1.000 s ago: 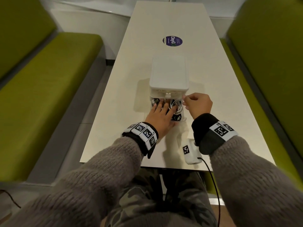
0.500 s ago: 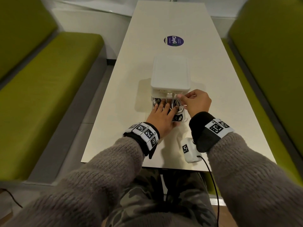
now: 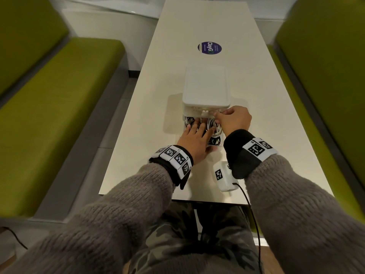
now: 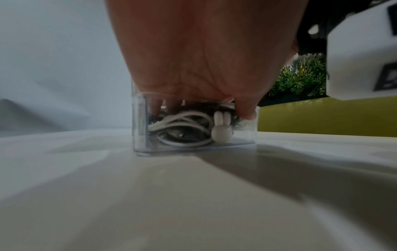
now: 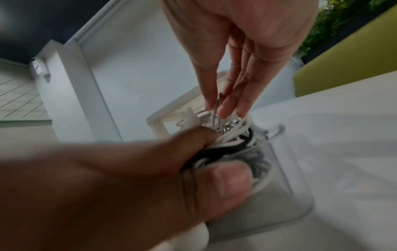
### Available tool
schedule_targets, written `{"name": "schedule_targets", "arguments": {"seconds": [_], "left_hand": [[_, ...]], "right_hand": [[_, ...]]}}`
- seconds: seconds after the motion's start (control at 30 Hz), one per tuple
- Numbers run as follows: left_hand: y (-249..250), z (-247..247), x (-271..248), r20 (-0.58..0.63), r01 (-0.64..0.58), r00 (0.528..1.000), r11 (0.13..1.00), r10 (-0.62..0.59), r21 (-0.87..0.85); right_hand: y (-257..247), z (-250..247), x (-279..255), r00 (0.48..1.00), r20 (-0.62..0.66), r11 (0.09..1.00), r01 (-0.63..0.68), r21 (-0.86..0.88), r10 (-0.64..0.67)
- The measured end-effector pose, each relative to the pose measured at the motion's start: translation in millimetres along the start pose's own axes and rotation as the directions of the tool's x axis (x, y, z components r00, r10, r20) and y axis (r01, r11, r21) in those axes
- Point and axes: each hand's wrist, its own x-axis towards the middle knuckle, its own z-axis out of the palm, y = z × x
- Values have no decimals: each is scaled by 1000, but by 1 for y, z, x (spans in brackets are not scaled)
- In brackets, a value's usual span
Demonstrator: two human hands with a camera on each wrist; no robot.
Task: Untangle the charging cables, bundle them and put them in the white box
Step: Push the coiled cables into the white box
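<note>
The left hand's [image 3: 194,139] fingers [image 3: 189,126] are straight and slightly spread, pressing down on the cables [image 3: 214,127], which lie coiled in the box [image 4: 244,135]. The right hand [image 3: 234,120] is curled just beside them, at the near edge of the raised lid [image 3: 206,86]. From the head view alone I cannot tell whether it holds the lid or a cable.

The right wrist view settles more. There the right forefinger and thumb [image 5: 225,178] are bent round loops of white and black cable at the box's rim. The left fingers come down straight and close together into the pile, with a thin grey wire running up between two of them.

Only the left wrist view shows the box from the side. Its walls are clear, and white cable is packed against them. A small white rabbit-shaped clip [image 4: 221,131] stands inside near the left thumb. The palm covers the open top.

The head view gives the surroundings. The box stands in the middle of a long pale table [image 3: 150,115], with the white lid tilted up on its far side. A round purple sticker [image 3: 209,48] lies farther along. Green benches [image 3: 49,95] run down both sides. A white camera block [image 3: 224,176] with a black lead hangs under the right wrist, near the table's front edge.
</note>
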Motion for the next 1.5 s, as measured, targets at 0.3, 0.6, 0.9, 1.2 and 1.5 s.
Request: {"name": "schedule_targets", "arguments": {"seconds": [0.3, 0.6, 0.9, 1.2, 1.5], "left_hand": [[-2, -2, -6, -5, -11, 1000, 998, 11, -59], [-10, 6, -18, -6, -7, 1000, 997, 6, -78], [-13, -2, -19, 37, -43, 998, 998, 44, -48], [-12, -2, -20, 46, -43, 998, 999, 43, -6], [-15, -2, -20, 42, -51, 998, 998, 52, -25]], "right_hand": [[0, -19, 9, 984, 170, 987, -15, -161, 43], [6, -10, 0, 971, 223, 893, 171, -416, -83], [10, -10, 14, 970, 227, 966, 142, -215, -92], [14, -12, 22, 868, 432, 929, -337, 154, 244], [16, 4, 22, 932, 294, 965, -247, 83, 213]]}}
